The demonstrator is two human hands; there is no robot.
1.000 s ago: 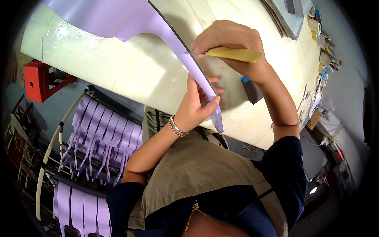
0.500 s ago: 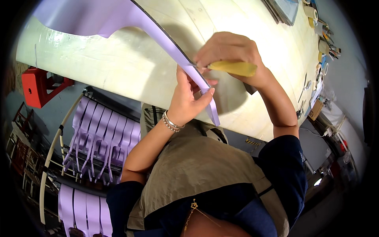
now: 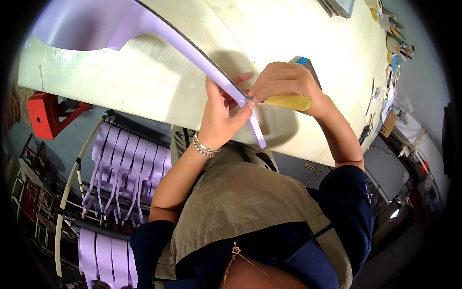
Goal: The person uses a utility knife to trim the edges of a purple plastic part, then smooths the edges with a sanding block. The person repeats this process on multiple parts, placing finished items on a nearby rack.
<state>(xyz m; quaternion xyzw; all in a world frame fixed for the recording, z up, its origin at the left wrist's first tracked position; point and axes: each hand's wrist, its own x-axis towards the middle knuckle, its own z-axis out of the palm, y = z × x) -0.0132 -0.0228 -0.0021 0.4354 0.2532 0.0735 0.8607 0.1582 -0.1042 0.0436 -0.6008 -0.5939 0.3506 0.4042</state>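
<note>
Long strip [image 3: 192, 48] on table [image 3: 144, 86], rack of strips [image 3: 125, 168] below-left

**Few packages, one striped label**

A small brown cardboard box [image 3: 386, 126] sits at the right of the frame, at the table's far edge, open side up. Just above it lies a heap of small packets and cards [image 3: 395, 41] in yellow, blue and white, too small to tell apart. A yellow-and-black striped label [image 3: 312, 167] shows right of centre, under the table edge. No screens show.
</note>
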